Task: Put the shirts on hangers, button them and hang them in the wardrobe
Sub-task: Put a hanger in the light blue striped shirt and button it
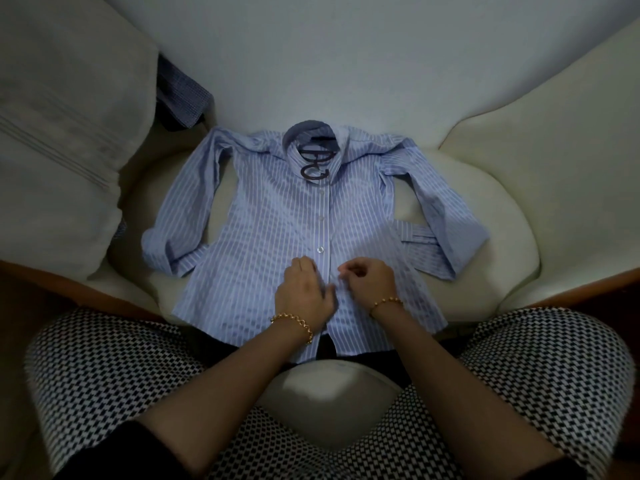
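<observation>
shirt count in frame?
2. A light-blue striped shirt lies flat on the cream sofa seat, with a dark hanger in its collar. What looks like a dark-blue checked shirt is wedged behind the pale left cushion. More may be hidden.

Pale blue striped shirt [277, 220], flat and front-up on cream cushion [502, 244]; dark hanger [316, 161] hook at collar. Placket pinched below fastened buttons by left hand [304, 292] and right hand [369, 282]. Gold bracelets [294, 323] on both wrists. Dark checked garment [180, 95] upper left.

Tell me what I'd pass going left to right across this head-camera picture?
Pale cushion, one sleeve of the striped shirt, left hand, right hand, other sleeve.
</observation>
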